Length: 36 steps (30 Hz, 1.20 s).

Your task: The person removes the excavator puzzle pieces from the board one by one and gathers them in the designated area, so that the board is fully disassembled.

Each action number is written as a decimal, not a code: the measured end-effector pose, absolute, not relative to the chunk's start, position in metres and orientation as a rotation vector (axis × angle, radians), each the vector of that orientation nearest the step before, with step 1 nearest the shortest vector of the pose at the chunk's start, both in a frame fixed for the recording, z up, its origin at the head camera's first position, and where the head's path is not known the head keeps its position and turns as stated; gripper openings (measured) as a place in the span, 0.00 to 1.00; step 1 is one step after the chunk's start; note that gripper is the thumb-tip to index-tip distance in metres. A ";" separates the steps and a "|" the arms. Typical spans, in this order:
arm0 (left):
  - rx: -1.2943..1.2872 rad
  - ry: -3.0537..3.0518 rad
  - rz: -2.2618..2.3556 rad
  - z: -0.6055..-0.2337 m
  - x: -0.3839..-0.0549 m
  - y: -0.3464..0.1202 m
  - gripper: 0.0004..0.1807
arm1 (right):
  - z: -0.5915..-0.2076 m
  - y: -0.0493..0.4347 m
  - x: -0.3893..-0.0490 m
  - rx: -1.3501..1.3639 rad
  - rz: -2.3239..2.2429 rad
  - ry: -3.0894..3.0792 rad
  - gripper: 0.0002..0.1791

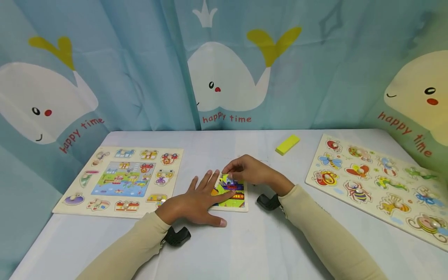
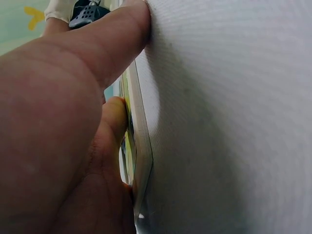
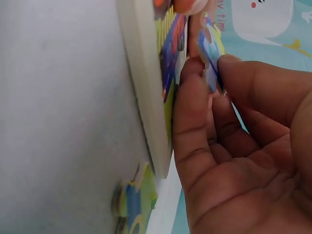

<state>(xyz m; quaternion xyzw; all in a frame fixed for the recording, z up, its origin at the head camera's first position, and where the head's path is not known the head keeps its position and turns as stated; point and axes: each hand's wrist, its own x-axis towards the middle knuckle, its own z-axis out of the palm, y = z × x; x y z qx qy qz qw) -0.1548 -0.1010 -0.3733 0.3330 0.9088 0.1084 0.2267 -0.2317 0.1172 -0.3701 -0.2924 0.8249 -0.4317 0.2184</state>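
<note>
A light blue curtain hangs in soft vertical folds behind the bench and runs along its left and right sides. The bench wears a white cloth with rounded far corners. Printed whales decorate the curtain: a left whale beside the bench's far left corner, a middle whale behind its far edge, a right whale past its far right corner. Red "happy time" lettering accompanies each. Beyond the bench's right side, the light turns yellowish.
</note>
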 end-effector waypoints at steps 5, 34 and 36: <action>0.923 2.505 0.307 -0.375 -0.154 -0.102 0.44 | -0.368 0.118 -0.232 -0.858 -1.161 2.281 0.11; 0.885 2.509 0.315 -0.377 -0.155 -0.102 0.44 | -0.352 0.174 -0.232 -0.750 -1.103 2.427 0.10; 0.887 2.506 0.317 -0.377 -0.155 -0.102 0.43 | -0.350 0.181 -0.232 -0.714 -1.121 2.432 0.10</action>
